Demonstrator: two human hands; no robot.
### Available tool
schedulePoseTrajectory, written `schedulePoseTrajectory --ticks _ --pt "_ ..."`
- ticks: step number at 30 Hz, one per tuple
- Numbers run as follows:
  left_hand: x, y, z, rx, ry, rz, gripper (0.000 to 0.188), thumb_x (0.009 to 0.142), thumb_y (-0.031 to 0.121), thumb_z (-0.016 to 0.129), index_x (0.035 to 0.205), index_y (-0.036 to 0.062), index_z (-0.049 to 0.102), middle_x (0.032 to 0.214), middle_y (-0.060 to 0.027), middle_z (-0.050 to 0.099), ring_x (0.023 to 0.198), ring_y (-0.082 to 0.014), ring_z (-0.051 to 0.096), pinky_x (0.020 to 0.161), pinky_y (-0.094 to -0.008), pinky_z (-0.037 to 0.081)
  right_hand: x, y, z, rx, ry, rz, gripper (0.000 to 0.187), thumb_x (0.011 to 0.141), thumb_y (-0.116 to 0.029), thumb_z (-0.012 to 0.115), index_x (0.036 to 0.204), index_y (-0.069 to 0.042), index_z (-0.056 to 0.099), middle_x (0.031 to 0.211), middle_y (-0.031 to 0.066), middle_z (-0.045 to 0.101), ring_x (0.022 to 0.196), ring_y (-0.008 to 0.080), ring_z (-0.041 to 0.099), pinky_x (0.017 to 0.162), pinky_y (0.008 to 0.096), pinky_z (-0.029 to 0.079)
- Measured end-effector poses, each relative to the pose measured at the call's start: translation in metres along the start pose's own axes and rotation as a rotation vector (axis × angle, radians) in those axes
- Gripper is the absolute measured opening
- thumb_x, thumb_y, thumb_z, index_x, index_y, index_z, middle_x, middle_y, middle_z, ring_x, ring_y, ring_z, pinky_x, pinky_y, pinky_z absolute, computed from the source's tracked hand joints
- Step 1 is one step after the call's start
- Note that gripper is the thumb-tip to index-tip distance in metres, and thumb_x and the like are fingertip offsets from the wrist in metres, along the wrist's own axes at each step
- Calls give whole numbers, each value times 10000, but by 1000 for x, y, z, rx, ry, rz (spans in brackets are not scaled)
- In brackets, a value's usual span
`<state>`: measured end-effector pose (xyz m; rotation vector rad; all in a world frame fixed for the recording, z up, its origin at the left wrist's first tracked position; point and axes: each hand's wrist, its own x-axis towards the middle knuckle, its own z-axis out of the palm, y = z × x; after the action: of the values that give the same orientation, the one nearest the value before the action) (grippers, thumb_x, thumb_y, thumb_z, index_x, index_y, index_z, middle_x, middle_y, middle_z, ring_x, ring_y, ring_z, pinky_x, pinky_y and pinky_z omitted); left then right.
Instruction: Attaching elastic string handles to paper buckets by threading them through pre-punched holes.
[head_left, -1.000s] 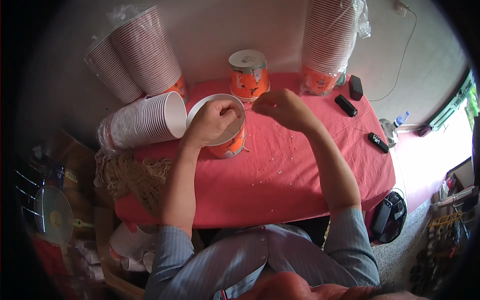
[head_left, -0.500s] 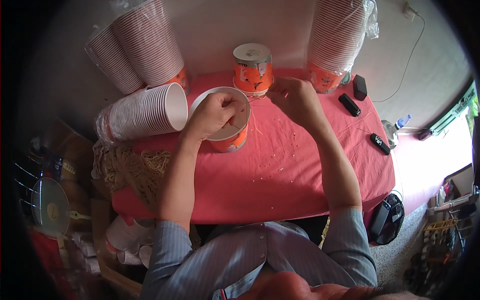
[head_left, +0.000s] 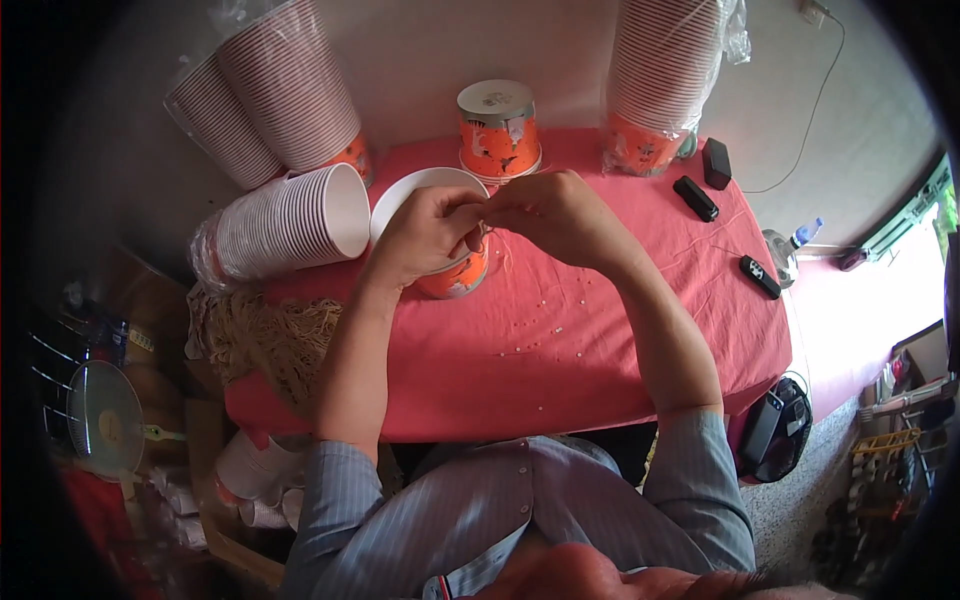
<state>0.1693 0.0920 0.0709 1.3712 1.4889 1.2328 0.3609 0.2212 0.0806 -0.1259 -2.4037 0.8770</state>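
Head: right hand (head_left: 560, 210) now beside left hand (head_left: 430, 230)

Red-clothed surface (head_left: 600, 340). Inverted orange paper cup (head_left: 497, 128) at 12 o'clock. Toppled stack of white paper cups (head_left: 280, 222) at 9 o'clock. Three black oblong devices (head_left: 696, 198) at 2 o'clock. Small white beads (head_left: 540, 340) scattered centrally.

A table with a red cloth (head_left: 600, 350) carries everything. On it stand an open orange cup (head_left: 455, 275), a lidded orange cup (head_left: 497, 130) behind it, and a wrapped cup stack (head_left: 660, 80) at the back right; another stack (head_left: 285, 225) lies on its side at the left, with two more stacks (head_left: 265, 100) leaning behind. Three black devices (head_left: 715, 185) lie at the right, small white bits (head_left: 540, 340) are scattered in the middle, and pale string (head_left: 270, 335) lies at the left edge.
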Motion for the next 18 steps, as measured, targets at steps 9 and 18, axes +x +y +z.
schedulePoseTrajectory --ticks 9,18 --pt "1 -6 -8 -98 -21 -43 204 1090 146 613 1059 0 752 797 -6 703 637 -45 565 601 -231 458 6 9 11 125 117 140 127 975 -91 789 1080 -28 825 962 115 825 897 180 796 829 334 630" --pt "3 -5 -6 -61 -33 6 162 1080 138 671 1046 5 758 805 9 692 659 -37 556 603 -228 454 7 16 15 76 172 129 135 976 -89 769 1080 -18 818 945 120 820 889 184 796 814 336 628"
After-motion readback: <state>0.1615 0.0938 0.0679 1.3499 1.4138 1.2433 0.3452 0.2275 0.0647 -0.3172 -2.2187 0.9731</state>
